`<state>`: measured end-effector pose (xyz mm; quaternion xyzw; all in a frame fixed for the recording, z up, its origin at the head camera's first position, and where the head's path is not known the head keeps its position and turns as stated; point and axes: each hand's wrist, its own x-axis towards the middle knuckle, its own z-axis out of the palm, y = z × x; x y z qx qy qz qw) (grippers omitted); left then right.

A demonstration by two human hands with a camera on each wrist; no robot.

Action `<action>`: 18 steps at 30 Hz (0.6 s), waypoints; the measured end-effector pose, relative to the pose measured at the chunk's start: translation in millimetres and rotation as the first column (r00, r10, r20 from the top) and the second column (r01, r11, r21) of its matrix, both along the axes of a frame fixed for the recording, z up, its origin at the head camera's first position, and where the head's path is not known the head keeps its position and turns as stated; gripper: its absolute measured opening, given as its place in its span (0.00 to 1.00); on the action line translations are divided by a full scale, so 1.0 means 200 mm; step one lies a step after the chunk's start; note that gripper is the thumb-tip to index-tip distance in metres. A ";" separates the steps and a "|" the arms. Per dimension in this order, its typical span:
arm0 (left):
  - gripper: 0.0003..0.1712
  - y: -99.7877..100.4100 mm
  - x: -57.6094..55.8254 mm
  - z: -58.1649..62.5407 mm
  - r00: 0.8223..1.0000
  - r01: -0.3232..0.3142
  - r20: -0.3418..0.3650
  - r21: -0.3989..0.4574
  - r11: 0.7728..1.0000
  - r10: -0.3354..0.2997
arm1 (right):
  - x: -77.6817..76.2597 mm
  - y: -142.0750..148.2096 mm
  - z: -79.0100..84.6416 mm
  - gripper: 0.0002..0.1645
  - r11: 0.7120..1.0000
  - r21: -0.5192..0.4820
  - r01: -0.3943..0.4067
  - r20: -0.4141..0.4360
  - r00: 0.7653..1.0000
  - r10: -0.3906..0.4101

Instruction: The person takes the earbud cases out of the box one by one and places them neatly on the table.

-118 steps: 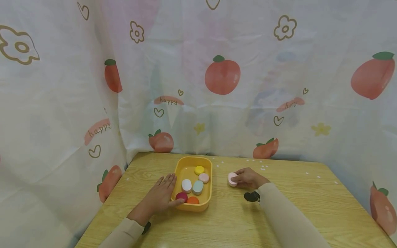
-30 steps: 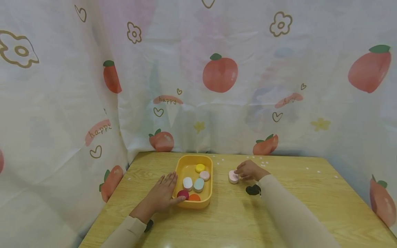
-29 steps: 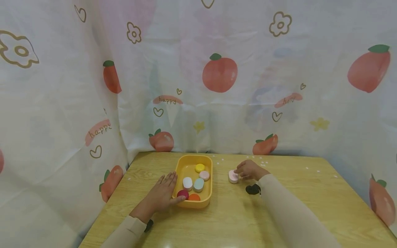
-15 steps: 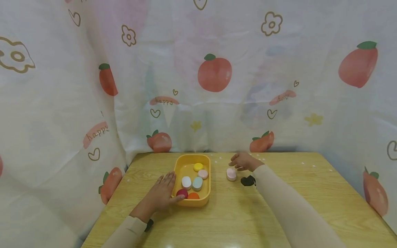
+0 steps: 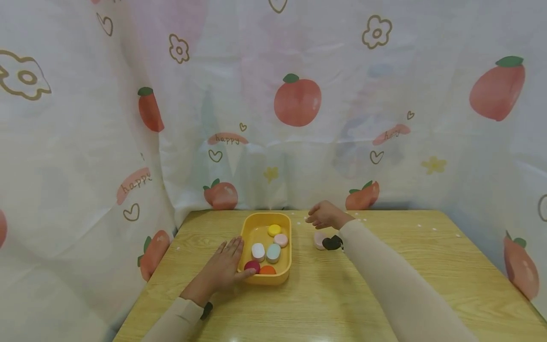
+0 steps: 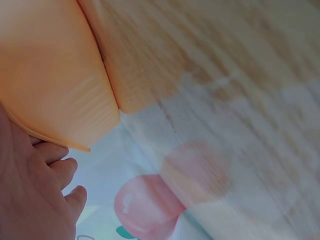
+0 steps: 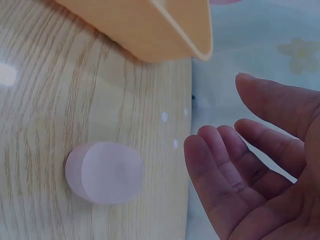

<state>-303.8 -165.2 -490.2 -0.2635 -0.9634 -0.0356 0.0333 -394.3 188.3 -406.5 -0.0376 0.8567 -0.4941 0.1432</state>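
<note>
Change: right hand [image 5: 328,216] is now clear of the pink block [image 7: 107,172], which it gripped a few seconds earlier. It hangs farther toward the back of the table [image 5: 316,304], nothing in its grasp, thumb wide of the loosely bent fingers.

Block: stands on the table just right of the yellow tray [image 5: 267,280], not in it; in the head view a black wrist unit [image 5: 332,243] partly hides it.

Left hand [image 5: 220,270]: unchanged, laid along the tray's left side, fingers extended, thumb over the near rim; steadies rather than grips, in my judgement.

Tray contents, apparently undisturbed: yellow piece [image 5: 274,231], white piece [image 5: 258,252], pale green piece [image 5: 273,253], others.

Meaning, as judged: block released outside the tray, right hand free.
</note>
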 end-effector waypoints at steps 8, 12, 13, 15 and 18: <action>0.57 -0.01 -0.01 0.00 1.000 0.008 -0.007 0.009 1.000 -0.008 | -0.03 -0.10 -0.01 0.25 1.000 -0.028 0.004 -0.003 1.000 -0.004; 0.58 -0.01 -0.01 -0.01 1.000 0.012 -0.006 0.010 1.000 -0.012 | -0.04 -0.15 -0.02 0.25 0.999 -0.044 -0.015 0.013 1.000 0.016; 0.59 -0.01 -0.01 -0.01 1.000 0.011 -0.008 0.002 1.000 -0.011 | -0.04 -0.17 -0.03 0.26 0.999 -0.047 -0.021 0.019 1.000 0.022; 0.60 -0.01 -0.01 -0.01 1.000 0.007 -0.011 -0.012 1.000 -0.007 | -0.05 -0.19 -0.03 0.27 0.998 -0.052 -0.031 0.031 0.999 0.032; 0.61 -0.01 -0.01 0.00 1.000 0.004 -0.011 -0.016 1.000 -0.004 | -0.06 -0.22 -0.02 0.29 0.998 -0.060 -0.029 0.044 0.999 0.032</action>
